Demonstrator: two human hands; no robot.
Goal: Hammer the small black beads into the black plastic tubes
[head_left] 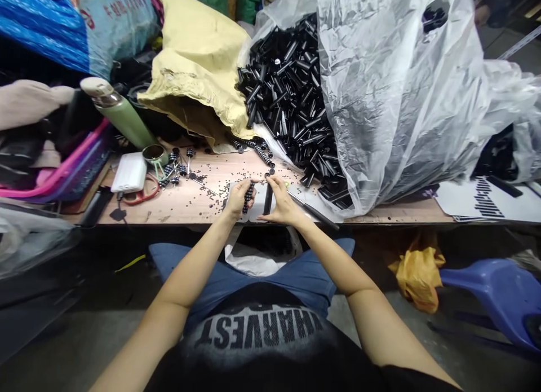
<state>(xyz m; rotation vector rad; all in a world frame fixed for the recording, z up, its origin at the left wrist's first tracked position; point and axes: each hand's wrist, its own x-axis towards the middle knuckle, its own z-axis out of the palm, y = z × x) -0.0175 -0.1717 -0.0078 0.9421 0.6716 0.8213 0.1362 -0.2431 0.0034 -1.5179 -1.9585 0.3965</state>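
Note:
My left hand (237, 201) is closed around a strip of small black ribbed pieces (249, 196), just above the table's front edge. Close beside it, my right hand (284, 203) grips a short black tube (267, 198) between its thumb and fingers, the tube pointing away from me. Beyond the fingers, another black ribbed strip (260, 150) lies on the table (203, 208). Many tiny black bits are scattered left of my hands. A long dark rod-like tool (315, 211) lies to the right of my right hand.
A big heap of black tubes (291, 93) spills from a clear plastic bag (393, 98). Left of it lies a yellow sack (194, 59). A green flask (124, 118), white box (129, 173), red-handled scissors (146, 193) and pink basket (54, 175) stand left. An open white bag (245, 259) hangs below the edge.

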